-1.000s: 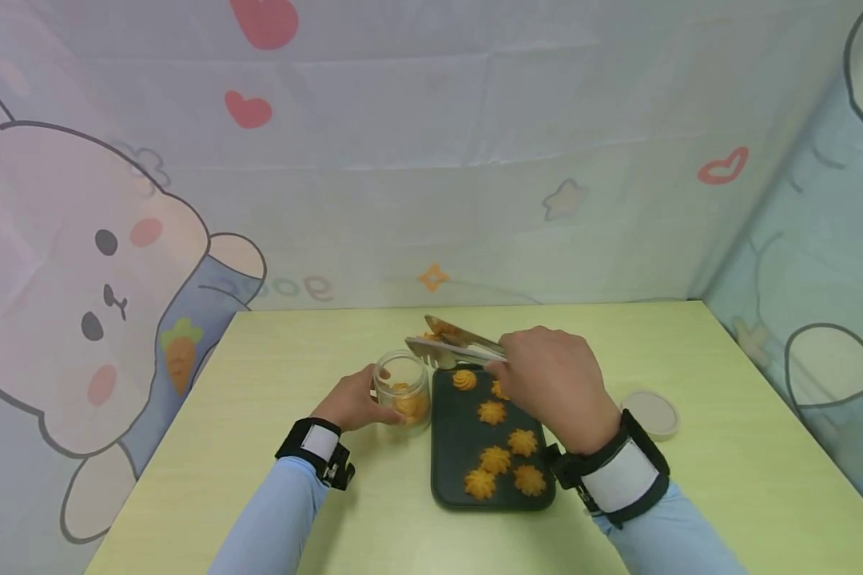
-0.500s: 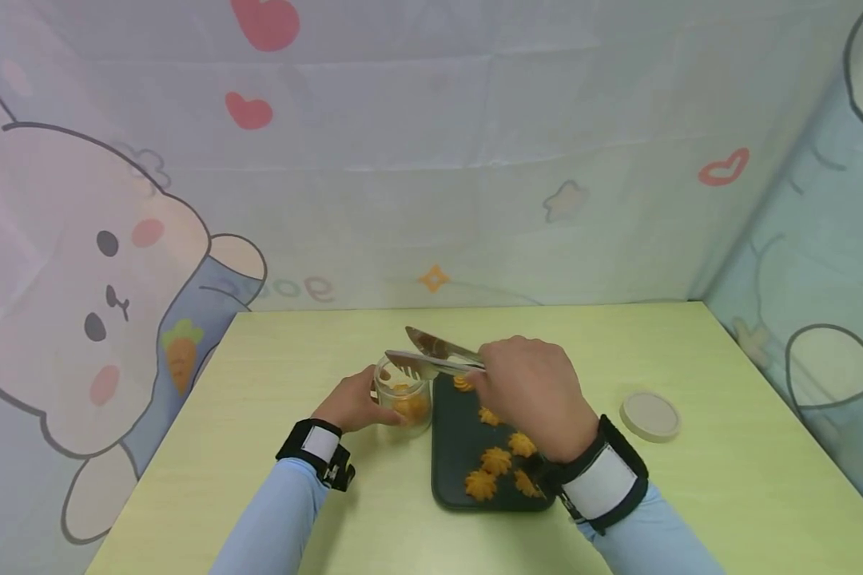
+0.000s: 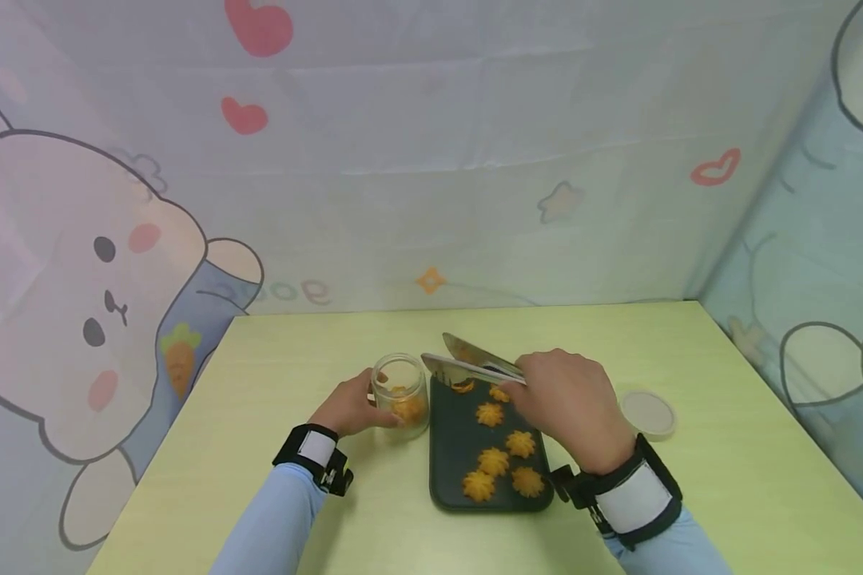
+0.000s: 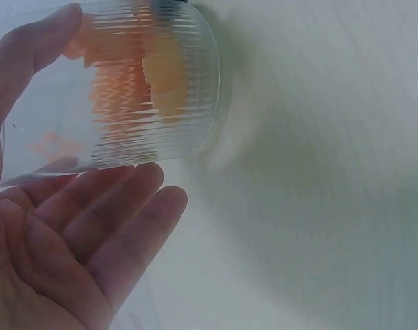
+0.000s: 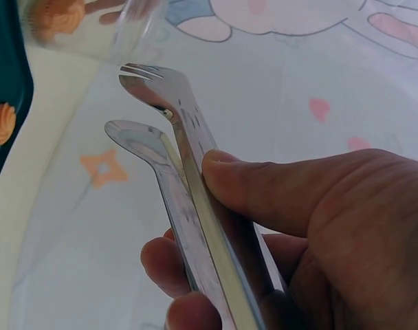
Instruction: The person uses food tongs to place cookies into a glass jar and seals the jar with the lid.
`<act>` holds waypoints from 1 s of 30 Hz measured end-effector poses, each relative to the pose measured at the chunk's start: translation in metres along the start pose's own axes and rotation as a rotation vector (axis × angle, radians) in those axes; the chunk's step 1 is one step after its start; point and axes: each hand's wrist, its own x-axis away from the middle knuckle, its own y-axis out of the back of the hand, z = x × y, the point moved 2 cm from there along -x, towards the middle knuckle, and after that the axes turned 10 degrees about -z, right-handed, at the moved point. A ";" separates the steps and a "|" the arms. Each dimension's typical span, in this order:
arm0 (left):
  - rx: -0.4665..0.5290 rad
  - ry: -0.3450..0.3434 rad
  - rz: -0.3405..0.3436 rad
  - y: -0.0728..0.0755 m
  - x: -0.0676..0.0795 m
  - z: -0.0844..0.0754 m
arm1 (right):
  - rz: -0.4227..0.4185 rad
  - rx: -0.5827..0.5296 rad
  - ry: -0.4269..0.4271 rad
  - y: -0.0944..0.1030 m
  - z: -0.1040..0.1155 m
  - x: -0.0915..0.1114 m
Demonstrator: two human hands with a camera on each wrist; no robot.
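Note:
My left hand holds an upright clear glass jar at the left edge of the dark tray, thumb on the near side. Piped orange cookies lie inside the jar, seen through its ribbed wall in the left wrist view. My right hand grips metal tongs, one tip forked and the other spoon-shaped. Those tips stand apart with nothing between them, over the tray's far end, just right of the jar's mouth. Several star-shaped cookies lie on the dark tray; the tongs partly cover one at the back.
A round whitish lid lies on the pale yellow table, right of the tray and partly behind my right hand. A printed cloth backdrop rises behind the table and along its right side.
The tongs, with an orange cookie in them a second ago, passed left over the jar's mouth and have come back right without it. My left hand has stayed on the jar.

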 end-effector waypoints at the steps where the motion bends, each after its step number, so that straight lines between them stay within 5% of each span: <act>1: -0.001 -0.001 0.000 0.000 0.000 0.000 | 0.004 -0.003 -0.006 -0.001 -0.003 0.002; 30: -0.018 0.009 0.016 -0.002 -0.003 -0.002 | 0.132 0.051 -0.121 -0.049 -0.044 0.044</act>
